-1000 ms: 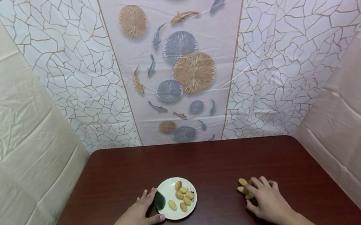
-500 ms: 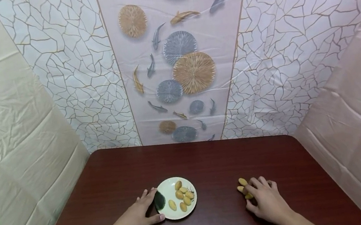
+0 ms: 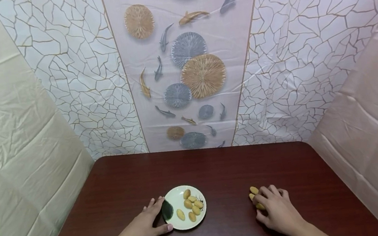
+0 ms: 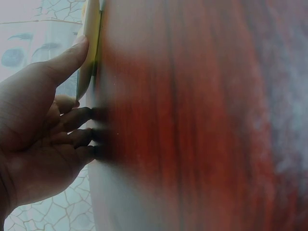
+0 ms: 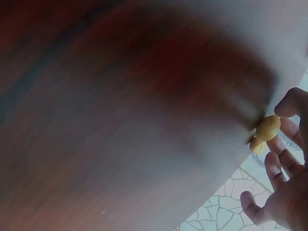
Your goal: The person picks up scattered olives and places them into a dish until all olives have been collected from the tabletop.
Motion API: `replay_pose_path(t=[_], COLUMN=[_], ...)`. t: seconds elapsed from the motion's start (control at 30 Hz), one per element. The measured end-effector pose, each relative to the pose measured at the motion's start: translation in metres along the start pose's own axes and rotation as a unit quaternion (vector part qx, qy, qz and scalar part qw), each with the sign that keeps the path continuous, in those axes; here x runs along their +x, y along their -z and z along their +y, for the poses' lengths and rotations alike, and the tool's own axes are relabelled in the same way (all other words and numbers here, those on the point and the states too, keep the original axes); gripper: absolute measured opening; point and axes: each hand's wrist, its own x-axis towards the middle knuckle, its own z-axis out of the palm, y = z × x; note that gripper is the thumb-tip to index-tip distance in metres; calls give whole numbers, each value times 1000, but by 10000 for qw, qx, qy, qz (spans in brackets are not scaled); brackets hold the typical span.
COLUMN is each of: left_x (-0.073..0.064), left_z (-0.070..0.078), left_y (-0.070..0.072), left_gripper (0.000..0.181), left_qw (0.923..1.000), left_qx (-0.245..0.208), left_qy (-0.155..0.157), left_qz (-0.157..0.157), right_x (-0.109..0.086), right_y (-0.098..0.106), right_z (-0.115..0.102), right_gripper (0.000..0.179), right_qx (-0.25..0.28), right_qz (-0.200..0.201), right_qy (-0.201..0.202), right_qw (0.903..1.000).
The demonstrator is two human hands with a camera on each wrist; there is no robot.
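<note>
My left hand [image 3: 145,225] lies at the left side of a round white plate [image 3: 185,224] with a dark green patch, thumb and fingertips against its rim. In the left wrist view, the thumb touches the rim of the plate [image 4: 87,62], seen edge-on. Several small yellow oval fruits [image 3: 188,204] lie on the plate, mostly on its right half. To the right, my right hand [image 3: 278,210] pinches a yellow oval fruit [image 5: 268,128] between thumb and fingers, low over the table. Two more yellow fruits [image 3: 254,190] lie just beyond its fingertips, one partly hidden.
The dark red-brown wooden table [image 3: 218,170] has rounded far corners. Behind it hangs a patterned cloth [image 3: 185,94] with fish and round motifs. Plain beige cloths [image 3: 10,159] close in both sides. Bare tabletop separates the plate from the right hand.
The right hand has shifted very slightly left, with its fingertips at the fruit. The left hand and the plate stay in place.
</note>
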Motion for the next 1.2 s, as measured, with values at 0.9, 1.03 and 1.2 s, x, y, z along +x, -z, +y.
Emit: replay_pose_path(t=[0.9, 1.03, 1.2], left_x=[-1, -1, 1], left_z=[-2, -2, -3], left_y=[0, 0, 0], left_gripper=[107, 107, 107], left_qw=[10000, 10000, 9999], left_qx=[-30, -33, -75], left_qy=[9, -46, -118], left_qz=[-34, 13, 70], right_x=[6, 10, 13], right_y=[-2, -3, -2], right_z=[-7, -11, -15], right_gripper=[32, 33, 34], right_qx=[-41, 0, 38], right_qz=[606, 698, 801], right_qy=[525, 626, 706], right_qw=[9968, 9956, 9943])
